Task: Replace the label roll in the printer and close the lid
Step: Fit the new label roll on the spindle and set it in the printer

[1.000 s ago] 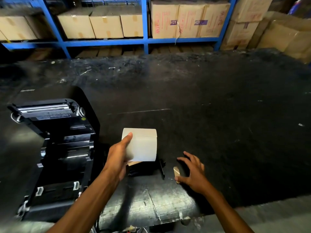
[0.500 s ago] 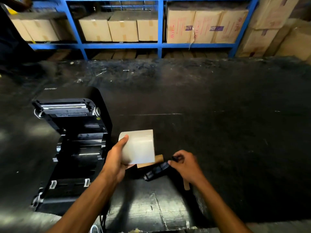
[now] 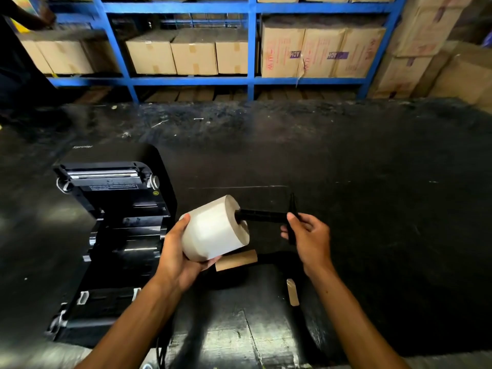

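Note:
A black label printer (image 3: 117, 235) stands at the left of the dark table with its lid (image 3: 106, 179) swung up and open, its roll bay bare. My left hand (image 3: 175, 251) holds a white label roll (image 3: 213, 230) in the air just right of the printer, core facing right. My right hand (image 3: 306, 235) grips a black spindle (image 3: 262, 216) by its end flange, and the spindle's tip sits in the roll's core hole. Below the roll an empty brown cardboard core (image 3: 237, 260) lies on the table.
A small cardboard piece (image 3: 292, 292) lies near my right forearm. The black table (image 3: 372, 209) stretches far to the right and back. Behind it, a blue shelf rack (image 3: 250, 49) holds cardboard boxes (image 3: 194, 54); more boxes are stacked at the far right.
My right hand picked the black spindle up off the table and brought its tip into the roll's core. My left hand lifted and tilted the roll so the core faces right.

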Available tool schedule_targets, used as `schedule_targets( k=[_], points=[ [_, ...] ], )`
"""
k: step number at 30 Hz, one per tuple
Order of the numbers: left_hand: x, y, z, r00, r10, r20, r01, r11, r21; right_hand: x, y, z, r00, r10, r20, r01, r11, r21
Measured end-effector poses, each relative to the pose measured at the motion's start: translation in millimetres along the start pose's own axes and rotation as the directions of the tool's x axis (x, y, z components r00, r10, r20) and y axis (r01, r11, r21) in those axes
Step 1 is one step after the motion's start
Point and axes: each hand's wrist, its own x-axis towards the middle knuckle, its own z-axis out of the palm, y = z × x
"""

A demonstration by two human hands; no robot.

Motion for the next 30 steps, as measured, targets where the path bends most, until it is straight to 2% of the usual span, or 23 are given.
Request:
schedule_targets(
  k=[3,5,8,11,15,19,22,26,30],
  points=[
    [-2,3,1,1.000,-0.023,0.005,0.023,0.999,-0.037,-4,2,-2,0.998,-0.067,0.005,0.067,0.998,-0.013],
    [-4,5,2,1.000,-0.011,0.010,0.012,0.999,-0.036,-8,1,-1,0.985,-0.171,0.009,0.171,0.985,-0.033],
    [-7,8,6,0.999,0.037,0.016,-0.037,0.999,-0.002,-14,-7,1,0.934,-0.356,0.029,0.357,0.930,-0.087],
    [-9,12,11,0.998,0.064,0.014,-0.064,0.997,0.044,-17,-13,6,0.901,-0.425,0.091,0.434,0.890,-0.139],
    [-13,13,17,0.993,0.103,0.055,-0.108,0.989,0.099,-21,-10,21,0.916,-0.358,0.182,0.380,0.919,-0.106],
    [-17,10,26,0.991,0.120,0.060,-0.127,0.982,0.143,-32,-4,41,0.878,-0.339,0.337,0.406,0.901,-0.151],
    [-18,11,31,0.992,0.118,0.054,-0.124,0.984,0.128,-32,-5,42,0.872,-0.327,0.364,0.409,0.895,-0.176],
    [-15,14,35,0.989,0.131,0.070,-0.140,0.981,0.136,-27,-14,44,0.889,-0.192,0.416,0.276,0.949,-0.152],
    [-14,14,45,0.977,0.200,0.075,-0.211,0.960,0.187,-29,-23,58,0.852,-0.107,0.512,0.210,0.966,-0.147]
  ],
)
